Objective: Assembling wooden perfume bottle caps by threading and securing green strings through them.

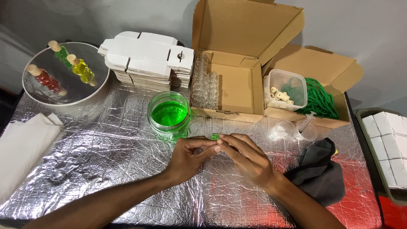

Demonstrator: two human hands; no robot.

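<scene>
My left hand (pixel 188 156) and my right hand (pixel 246 157) meet at the fingertips over the foil-covered table (pixel 101 169). Between them they pinch a tiny bottle filled with green liquid (pixel 215 136), mostly hidden by my fingers. Just beyond my left hand stands an open glass jar of green liquid (pixel 169 115). An open cardboard box (pixel 237 80) behind it holds several empty small glass bottles (pixel 205 85).
A round mirror tray (pixel 40 91) at far left carries three corked bottles, red, green and yellow. A stack of flat white cartons (pixel 148 57), a tub of corks (pixel 285 89), green cord (pixel 320 99), a syringe (pixel 306 122), a dark cloth (pixel 320 171), white paper (pixel 23 146), a tray of white boxes (pixel 388 144).
</scene>
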